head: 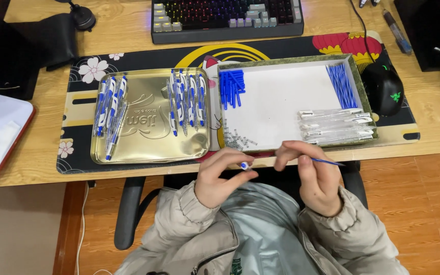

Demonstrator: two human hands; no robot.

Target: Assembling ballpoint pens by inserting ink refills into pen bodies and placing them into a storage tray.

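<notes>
The left hand (221, 175) is curled nearly closed just below the table edge, its thumb and fingertips pinching a small blue-and-white plastic pen piece (244, 165) whose tip points toward three o'clock. Just beside it, at three o'clock from it, the right hand (311, 175) is likewise closed in a pinch around a thin blue pen refill (327, 161), which sticks out past the fingers toward three o'clock. The two hands are near each other but not touching, above the lap of a pale grey padded jacket (260, 239). At twelve o'clock from the hands sits a shallow white-lined rectangular tray with a green rim (281, 102); it holds a heap of short blue plastic caps (231, 86) at its ten o'clock corner, a bundle of thin blue refills (341, 84) at its two o'clock corner, a stack of clear plastic pen barrels (336, 126) at four o'clock, and a scatter of tiny metal springs (238, 138) at seven o'clock. At nine o'clock from that tray lies a gold metal tin lid (151, 147) carrying two rows of finished blue-and-white pens (187, 99). Both trays rest on a black patterned desk mat (77, 102) on the wooden desk (123, 25), with a black backlit keyboard (227, 18) at twelve o'clock and a black computer mouse (383, 87) at three o'clock.
</notes>
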